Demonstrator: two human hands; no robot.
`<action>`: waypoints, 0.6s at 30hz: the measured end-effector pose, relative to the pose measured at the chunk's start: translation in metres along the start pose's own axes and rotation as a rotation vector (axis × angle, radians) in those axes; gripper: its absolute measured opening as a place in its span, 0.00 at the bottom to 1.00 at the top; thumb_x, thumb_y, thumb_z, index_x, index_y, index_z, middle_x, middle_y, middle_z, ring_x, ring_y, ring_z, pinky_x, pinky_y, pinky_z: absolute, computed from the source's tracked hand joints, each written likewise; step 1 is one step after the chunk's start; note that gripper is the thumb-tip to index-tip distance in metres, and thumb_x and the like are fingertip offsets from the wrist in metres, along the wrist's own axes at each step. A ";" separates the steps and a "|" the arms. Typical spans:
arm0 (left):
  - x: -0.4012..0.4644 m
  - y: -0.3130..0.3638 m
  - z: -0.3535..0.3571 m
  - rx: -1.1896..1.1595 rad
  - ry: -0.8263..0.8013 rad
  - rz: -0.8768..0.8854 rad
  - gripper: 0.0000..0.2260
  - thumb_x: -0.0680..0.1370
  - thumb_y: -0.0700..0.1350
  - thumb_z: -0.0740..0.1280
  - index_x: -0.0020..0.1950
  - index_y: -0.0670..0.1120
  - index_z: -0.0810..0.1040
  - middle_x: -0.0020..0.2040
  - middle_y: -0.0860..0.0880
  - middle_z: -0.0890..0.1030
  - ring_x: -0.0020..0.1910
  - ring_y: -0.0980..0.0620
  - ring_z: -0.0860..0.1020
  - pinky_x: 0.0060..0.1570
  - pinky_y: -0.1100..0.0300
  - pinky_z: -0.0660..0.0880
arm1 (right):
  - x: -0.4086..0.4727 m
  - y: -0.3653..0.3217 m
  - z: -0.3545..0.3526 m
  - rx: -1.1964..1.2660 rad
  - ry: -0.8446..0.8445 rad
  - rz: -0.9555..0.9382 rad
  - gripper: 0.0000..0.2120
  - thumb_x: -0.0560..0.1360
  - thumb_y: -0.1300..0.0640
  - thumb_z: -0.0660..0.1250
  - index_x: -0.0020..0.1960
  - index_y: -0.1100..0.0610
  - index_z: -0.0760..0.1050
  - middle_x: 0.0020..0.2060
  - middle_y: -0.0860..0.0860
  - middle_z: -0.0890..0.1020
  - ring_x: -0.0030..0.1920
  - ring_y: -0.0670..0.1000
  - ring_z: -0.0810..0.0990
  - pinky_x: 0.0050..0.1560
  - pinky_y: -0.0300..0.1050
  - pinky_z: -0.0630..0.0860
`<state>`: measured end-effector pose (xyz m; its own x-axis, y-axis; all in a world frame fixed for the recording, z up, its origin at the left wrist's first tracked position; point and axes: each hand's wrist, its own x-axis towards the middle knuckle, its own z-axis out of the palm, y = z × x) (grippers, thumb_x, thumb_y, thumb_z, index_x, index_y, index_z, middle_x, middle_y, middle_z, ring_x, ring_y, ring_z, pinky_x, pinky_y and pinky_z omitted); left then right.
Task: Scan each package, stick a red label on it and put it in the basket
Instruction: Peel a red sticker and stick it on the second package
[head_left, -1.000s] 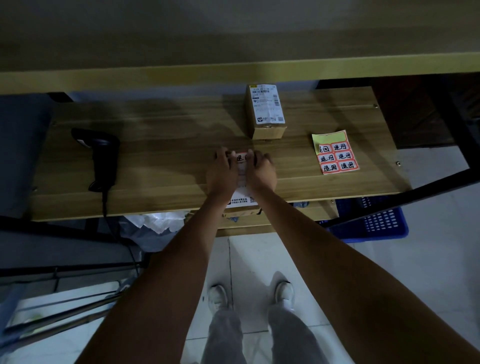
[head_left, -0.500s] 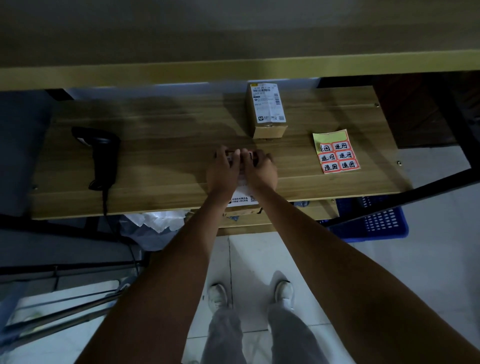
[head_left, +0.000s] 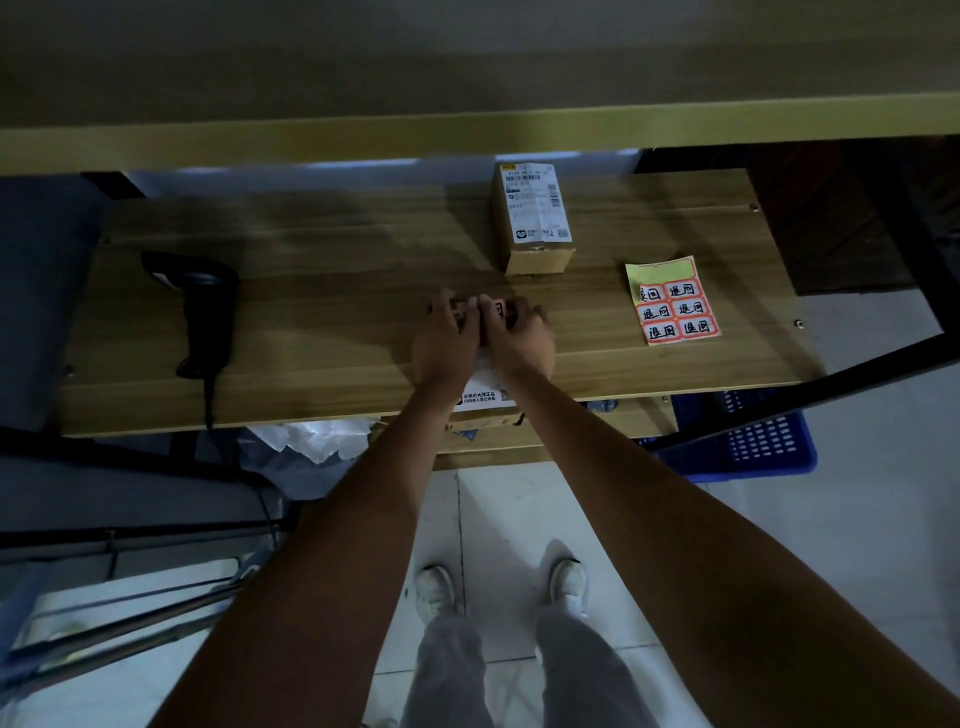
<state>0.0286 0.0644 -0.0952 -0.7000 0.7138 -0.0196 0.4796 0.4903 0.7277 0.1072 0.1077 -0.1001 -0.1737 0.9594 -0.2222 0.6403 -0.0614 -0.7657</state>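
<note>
Both forearms reach in from the bottom, feet in white shoes (head_left: 501, 587) on the pale tiled floor below. At the near edge of the wooden plank desk (head_left: 322, 322) lies a flat brown cardboard package with a white printed shipping label (head_left: 480, 397), its near end overhanging the edge; most of it is hidden under the hands. Left hand (head_left: 445, 340) and right hand (head_left: 519, 338) sit side by side on top of it, fingers bent down onto its far end, likely pressing a red sticker (head_left: 500, 307) flat; only a sliver with dark print shows between the fingers, so whether it is fully stuck is unclear. Neither hand looks wrapped round anything, more pressing than gripping. Left on the desk, a black handheld barcode scanner (head_left: 200, 306) lies set aside, cable dropping off the edge. Right, a yellow backing sheet of red labels (head_left: 672, 306) within reach for the next package. Farther back, a second brown cardboard box with a white barcode label (head_left: 532, 223) waits, no red label visible. Under the desk at right, a blue perforated plastic basket (head_left: 753, 447), mostly cut off by the desk and a black frame bar (head_left: 831, 384); contents unseen. Dim light, small print unreadable.
</note>
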 end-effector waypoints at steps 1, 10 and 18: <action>0.000 0.000 0.000 0.005 0.002 0.006 0.16 0.82 0.50 0.59 0.62 0.41 0.72 0.56 0.40 0.79 0.52 0.43 0.79 0.43 0.60 0.68 | 0.000 0.001 0.000 -0.006 0.001 -0.004 0.21 0.77 0.38 0.61 0.57 0.54 0.76 0.52 0.53 0.77 0.46 0.50 0.76 0.44 0.43 0.72; 0.007 -0.009 0.006 0.079 -0.032 0.027 0.14 0.83 0.49 0.53 0.60 0.41 0.72 0.54 0.40 0.77 0.49 0.44 0.78 0.40 0.59 0.67 | 0.001 0.000 0.003 -0.048 0.035 -0.036 0.20 0.82 0.44 0.52 0.57 0.55 0.77 0.53 0.55 0.78 0.49 0.54 0.79 0.47 0.51 0.78; 0.009 -0.010 0.003 -0.029 -0.056 0.026 0.13 0.84 0.46 0.52 0.56 0.39 0.71 0.50 0.40 0.77 0.46 0.44 0.77 0.41 0.54 0.72 | 0.002 -0.006 0.001 -0.108 0.040 -0.007 0.21 0.84 0.47 0.49 0.56 0.58 0.76 0.54 0.55 0.78 0.51 0.55 0.79 0.44 0.45 0.71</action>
<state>0.0189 0.0675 -0.1046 -0.6563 0.7535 -0.0380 0.4811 0.4569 0.7482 0.1026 0.1096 -0.0962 -0.1495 0.9701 -0.1909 0.7166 -0.0267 -0.6969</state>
